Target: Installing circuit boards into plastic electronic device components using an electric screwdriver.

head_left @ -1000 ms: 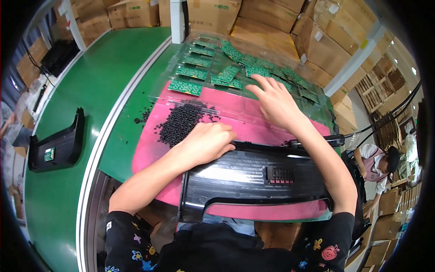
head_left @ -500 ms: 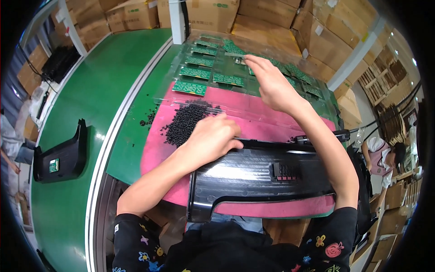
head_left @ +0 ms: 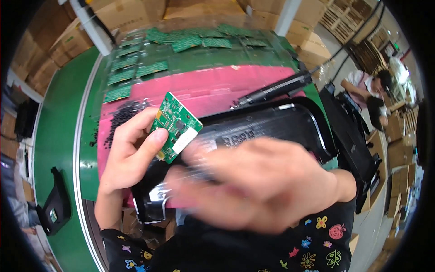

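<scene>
A green circuit board [head_left: 171,120] with a white strip on it is pinched between the thumb and fingers of my left hand [head_left: 129,152], tilted up over the work surface. My right hand [head_left: 267,181] is smeared by motion just beside the board's lower edge; whether it holds anything cannot be made out. Under both hands lies a black plastic housing [head_left: 281,120], partly covered by them. Behind my left hand, a heap of small black parts [head_left: 121,121] rests on a pink mat [head_left: 181,84].
Several green circuit boards [head_left: 152,68] lie in clear plastic trays at the far side. A black powered screwdriver [head_left: 276,88] lies behind the housing. Another black housing [head_left: 54,204] sits on the green belt at left. A co-worker [head_left: 367,86] is at the right.
My left hand has left the black heap area and now holds a circuit board. My right hand has come back from the trays to the front. The view has shifted.
</scene>
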Demonstrator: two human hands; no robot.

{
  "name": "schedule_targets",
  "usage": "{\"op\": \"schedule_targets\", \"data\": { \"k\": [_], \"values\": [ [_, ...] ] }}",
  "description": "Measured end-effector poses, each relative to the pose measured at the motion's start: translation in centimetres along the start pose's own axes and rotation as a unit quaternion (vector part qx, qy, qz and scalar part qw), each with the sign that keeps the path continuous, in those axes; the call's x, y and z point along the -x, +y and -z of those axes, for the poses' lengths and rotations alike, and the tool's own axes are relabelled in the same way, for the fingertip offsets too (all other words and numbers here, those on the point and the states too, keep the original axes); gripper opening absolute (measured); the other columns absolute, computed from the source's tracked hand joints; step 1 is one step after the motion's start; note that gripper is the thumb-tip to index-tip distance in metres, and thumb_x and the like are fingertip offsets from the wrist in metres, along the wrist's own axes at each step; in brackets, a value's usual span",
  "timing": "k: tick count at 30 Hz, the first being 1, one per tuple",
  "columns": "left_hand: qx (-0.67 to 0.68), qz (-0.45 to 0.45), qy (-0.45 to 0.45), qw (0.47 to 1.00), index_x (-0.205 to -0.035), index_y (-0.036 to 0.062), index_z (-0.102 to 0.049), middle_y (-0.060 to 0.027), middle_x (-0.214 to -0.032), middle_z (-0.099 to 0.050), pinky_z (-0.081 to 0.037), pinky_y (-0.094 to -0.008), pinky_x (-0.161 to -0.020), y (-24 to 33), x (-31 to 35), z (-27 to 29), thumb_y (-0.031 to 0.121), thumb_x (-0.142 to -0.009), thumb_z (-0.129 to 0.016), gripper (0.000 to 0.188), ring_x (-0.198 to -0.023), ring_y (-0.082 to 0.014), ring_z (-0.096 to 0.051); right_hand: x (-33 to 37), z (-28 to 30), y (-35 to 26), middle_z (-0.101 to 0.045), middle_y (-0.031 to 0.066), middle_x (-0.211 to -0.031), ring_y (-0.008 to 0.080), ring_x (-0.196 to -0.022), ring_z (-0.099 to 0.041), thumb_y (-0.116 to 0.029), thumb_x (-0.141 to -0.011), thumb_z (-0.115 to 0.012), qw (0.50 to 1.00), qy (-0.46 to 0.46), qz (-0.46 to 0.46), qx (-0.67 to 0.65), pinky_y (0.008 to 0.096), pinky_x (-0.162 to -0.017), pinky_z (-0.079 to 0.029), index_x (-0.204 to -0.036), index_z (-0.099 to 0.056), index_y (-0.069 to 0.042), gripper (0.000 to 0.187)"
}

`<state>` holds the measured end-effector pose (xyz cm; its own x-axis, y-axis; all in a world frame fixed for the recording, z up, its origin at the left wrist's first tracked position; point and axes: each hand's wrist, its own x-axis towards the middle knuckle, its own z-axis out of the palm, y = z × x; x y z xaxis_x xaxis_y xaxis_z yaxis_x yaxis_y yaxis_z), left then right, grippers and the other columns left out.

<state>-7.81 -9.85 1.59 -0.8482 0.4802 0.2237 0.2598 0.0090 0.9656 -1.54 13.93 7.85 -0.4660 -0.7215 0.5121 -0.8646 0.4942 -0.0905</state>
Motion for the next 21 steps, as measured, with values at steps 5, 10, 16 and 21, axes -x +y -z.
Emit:
{"op": "schedule_targets", "data": {
  "k": [5, 10, 16, 21],
  "values": [
    [0.043, 0.113, -0.113, 0.986, -0.119, -0.0053, -0.055, -0.0098, -0.1, -0.067, -0.052, -0.0255, -0.071, 0.8, -1.6, -1.7, 0.014, -0.097, -0.056, 0.03, -0.085, -0.0132, -0.065, 2.3, -0.4, -1.3, -0.063, 0.0099, -0.105, 0.0191, -0.083, -0.063, -0.017, -0.068, -0.073, 0.996, 0.087, 0.026, -0.02, 0.0304, -0.062, -0.052, -0.113, -0.066, -0.013, 0.046],
    [0.005, 0.123, -0.223, 0.967, -0.111, -0.0047, -0.06, -0.007, -0.089, -0.068, -0.05, -0.0258, -0.073, 1.4, -3.5, -3.1, 0.006, -0.095, -0.058, 0.019, -0.08, -0.0101, -0.063, 3.4, -0.7, -0.8, -0.063, 0.0099, -0.105, 0.0208, -0.082, -0.063, -0.021, -0.07, -0.075, 0.988, 0.148, -0.034, -0.028, 0.0316, -0.063, -0.051, -0.109, -0.067, -0.011, 0.041],
    [-0.088, 0.047, -0.23, 0.968, -0.106, 0.0001, -0.063, -0.007, -0.074, -0.067, -0.049, -0.0282, -0.061, -0.3, -4.9, -2.9, 0.014, -0.095, -0.058, 0.018, -0.067, -0.0118, -0.062, 3.2, -0.9, 5.2, -0.064, 0.0118, -0.099, 0.0267, -0.08, -0.063, -0.031, -0.07, -0.08, 0.997, 0.049, -0.054, 0.022, 0.0341, -0.067, -0.051, -0.104, -0.067, -0.004, 0.045],
    [-0.11, 0.107, -0.268, 0.951, -0.112, -0.0037, -0.062, -0.0106, -0.093, -0.069, -0.05, -0.0294, -0.08, 0.0, -6.9, -2.4, 0.013, -0.093, -0.061, 0.025, -0.088, -0.0129, -0.062, 4.1, -2.4, 7.4, -0.063, 0.0132, -0.1, 0.029, -0.085, -0.063, -0.019, -0.062, -0.081, 0.992, 0.031, -0.115, -0.027, 0.0365, -0.069, -0.053, -0.108, -0.064, 0.001, 0.054]
  ]
}}
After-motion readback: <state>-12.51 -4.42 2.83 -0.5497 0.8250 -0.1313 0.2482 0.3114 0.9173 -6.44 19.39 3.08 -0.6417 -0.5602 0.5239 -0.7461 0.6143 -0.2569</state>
